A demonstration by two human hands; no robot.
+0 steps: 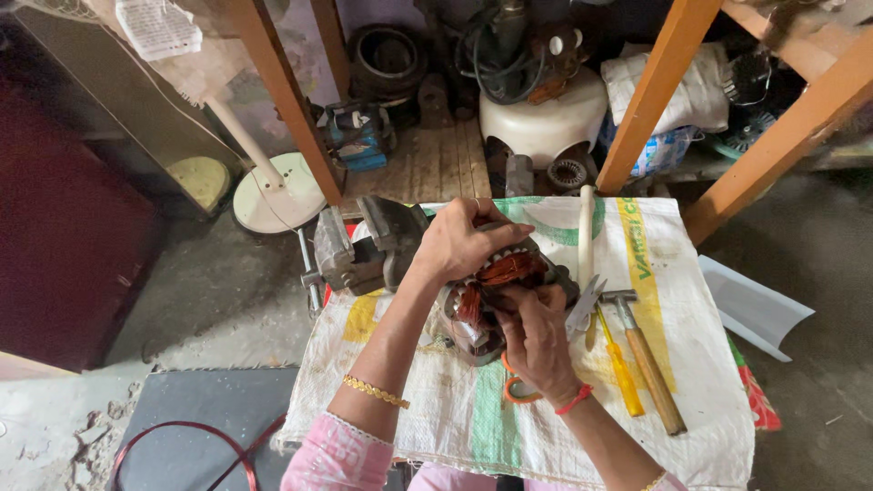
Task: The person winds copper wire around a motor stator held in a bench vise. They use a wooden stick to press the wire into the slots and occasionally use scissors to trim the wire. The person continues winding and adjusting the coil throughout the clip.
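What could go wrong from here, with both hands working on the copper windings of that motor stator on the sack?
1. The fine copper windings could be nicked or bent, since the left hand and right hand both press on them.
2. The stator rests on a loose woven sack without being clamped in the bench vise, so it may shift.
3. The hammer and yellow screwdriver lie near the right forearm and could get knocked.

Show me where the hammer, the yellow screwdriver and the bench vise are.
hammer (647, 362): head view, middle of its wooden handle.
yellow screwdriver (624, 377): head view, on the yellow handle.
bench vise (364, 250): head view, on its grey metal body, left of the hands.
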